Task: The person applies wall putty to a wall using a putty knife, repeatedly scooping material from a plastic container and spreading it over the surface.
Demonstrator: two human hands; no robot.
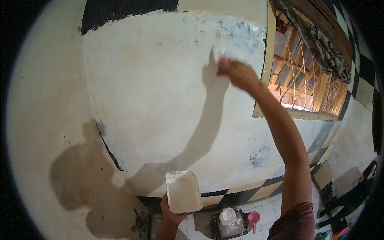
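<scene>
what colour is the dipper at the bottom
The dipper is pink; see the head view.

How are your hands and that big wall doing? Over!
Left hand holding pale tub. Right hand by patchy wall, blurred, grip unclear. Barred window to its right; nothing seen in the way.

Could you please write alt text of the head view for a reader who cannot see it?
A person's blurred right hand is raised before a patchy white wall, anything in it too unclear to name, while the left hand holds a pale rectangular container. A barred window is at the right, a pink dipper near the bottom edge.
</scene>
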